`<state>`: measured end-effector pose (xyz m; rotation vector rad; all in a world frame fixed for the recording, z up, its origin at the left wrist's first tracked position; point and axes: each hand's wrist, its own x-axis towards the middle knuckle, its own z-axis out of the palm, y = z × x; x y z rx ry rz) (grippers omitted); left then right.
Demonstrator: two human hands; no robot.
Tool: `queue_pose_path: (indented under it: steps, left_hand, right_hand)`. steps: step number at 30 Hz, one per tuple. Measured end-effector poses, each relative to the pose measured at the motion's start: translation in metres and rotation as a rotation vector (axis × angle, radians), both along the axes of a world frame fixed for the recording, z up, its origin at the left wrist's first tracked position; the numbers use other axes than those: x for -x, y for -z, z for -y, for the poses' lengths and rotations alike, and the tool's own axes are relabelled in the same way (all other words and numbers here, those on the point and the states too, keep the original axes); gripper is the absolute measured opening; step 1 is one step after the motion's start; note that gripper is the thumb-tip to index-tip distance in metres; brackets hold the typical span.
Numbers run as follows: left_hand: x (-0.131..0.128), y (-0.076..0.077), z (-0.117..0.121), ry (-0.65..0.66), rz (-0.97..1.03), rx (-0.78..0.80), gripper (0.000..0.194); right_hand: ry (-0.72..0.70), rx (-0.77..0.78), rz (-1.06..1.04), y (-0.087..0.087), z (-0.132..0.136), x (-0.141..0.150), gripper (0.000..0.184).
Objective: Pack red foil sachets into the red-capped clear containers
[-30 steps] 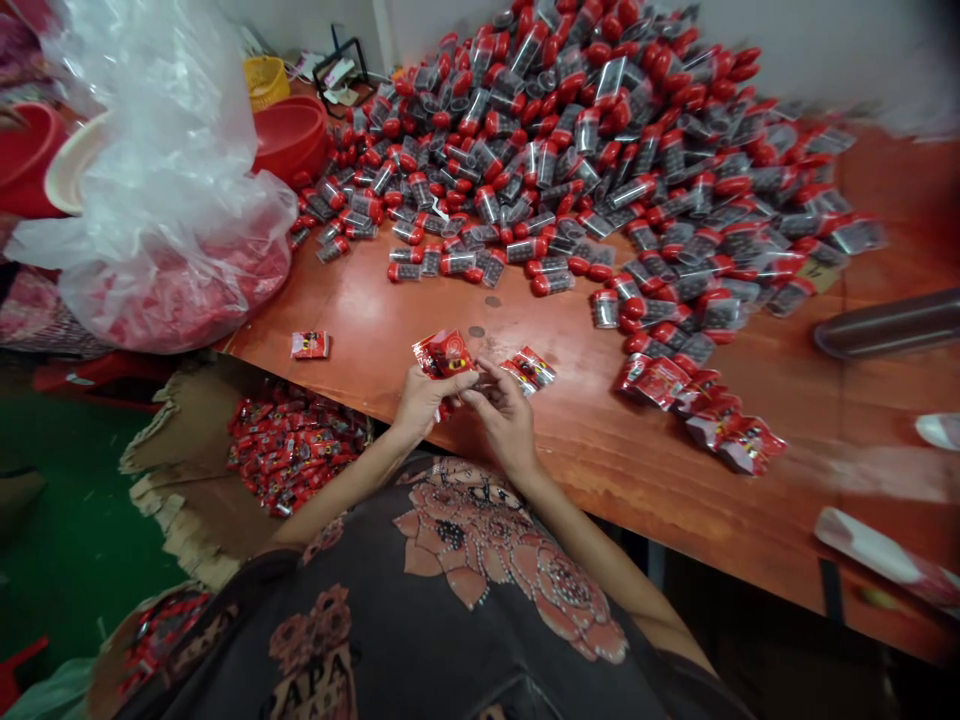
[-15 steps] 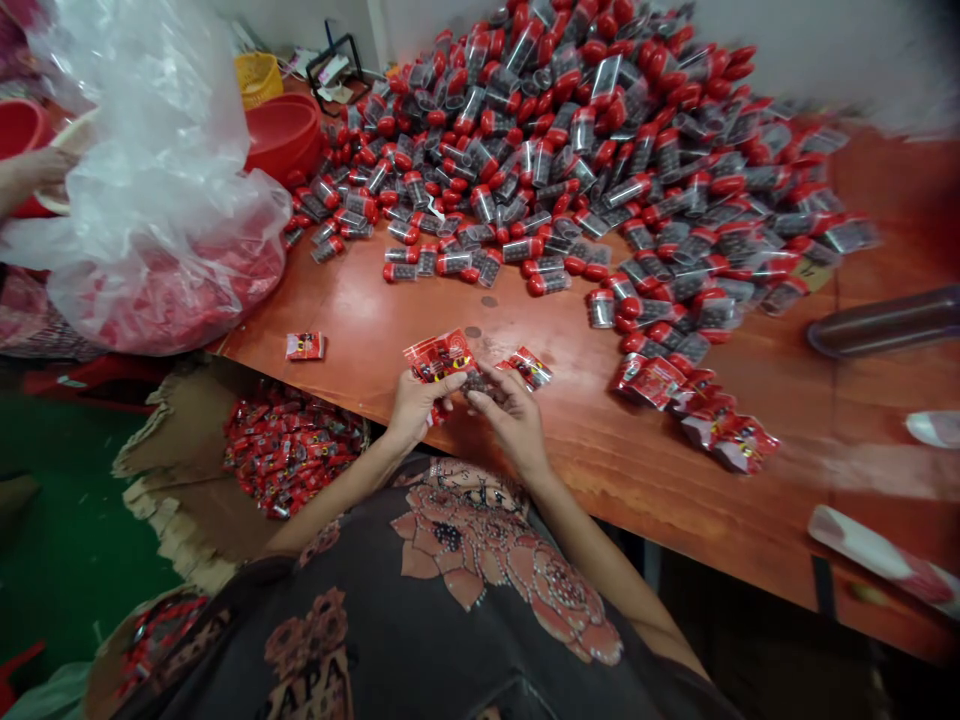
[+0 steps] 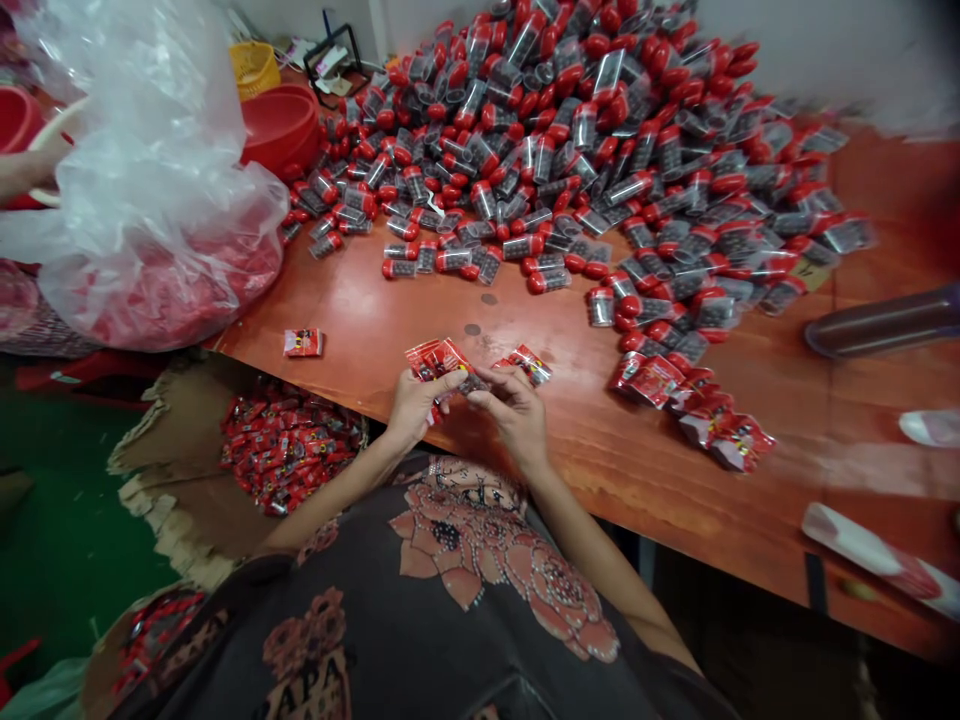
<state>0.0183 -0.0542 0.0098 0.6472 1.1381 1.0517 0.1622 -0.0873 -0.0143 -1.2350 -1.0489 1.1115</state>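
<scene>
In front of my body, my left hand (image 3: 411, 408) is closed on a red printed packet (image 3: 435, 358), thumb across its face; possibly more than one packet is in the grip. My right hand (image 3: 519, 418) pinches a small clear container with dark contents (image 3: 472, 383) against the packet's right side. How far the container is inside the packet I cannot tell. Just beyond my right fingers lies another red packet (image 3: 531, 366) on the table. A single packet (image 3: 303, 343) rests further left, near the table edge.
A big heap of red-capped clear containers (image 3: 540, 160) covers the table's back. Several red packets (image 3: 701, 410) lie in a row at right. A plastic bag (image 3: 165, 270) and red bowl (image 3: 281, 125) stand left. Below, a carton (image 3: 172, 480) holds packets. Another person's hand (image 3: 37, 170) shows far left.
The packet in my left hand has tilted and folded slightly, and my right fingers have closed in a little on the container. The rest has only shifted slightly with the camera.
</scene>
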Motion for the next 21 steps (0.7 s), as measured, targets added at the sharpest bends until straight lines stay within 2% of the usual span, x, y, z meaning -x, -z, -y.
queue_pose_path:
  steps: [3,8,13,15,18,19,21]
  left_hand:
    - [-0.003,0.004,0.004,0.072,0.029,0.036,0.029]
    - [-0.008,0.009,0.006,0.075,0.065,0.082,0.03]
    - [0.004,0.009,-0.002,0.003,0.102,0.2,0.023]
    - [0.009,0.009,-0.004,0.007,0.119,0.228,0.024]
    - [0.008,0.011,-0.006,-0.02,0.1,0.242,0.023]
    - [0.005,0.013,-0.007,-0.033,0.086,0.238,0.023]
    - [-0.002,0.016,-0.008,-0.049,0.059,0.221,0.027]
  right_hand:
    - [0.066,0.04,-0.052,0.001,-0.002,0.0,0.02]
    - [0.1,0.123,-0.073,0.008,0.0,0.001,0.023]
    - [0.222,0.166,0.035,0.02,0.003,-0.031,0.02]
    - [0.271,0.168,0.197,0.026,0.004,-0.048,0.021]
    - [0.295,0.06,0.588,0.027,0.002,-0.057,0.022]
    - [0.264,0.012,0.664,0.025,0.001,-0.054,0.022]
    - [0.132,-0.06,0.658,0.018,-0.004,-0.041,0.023]
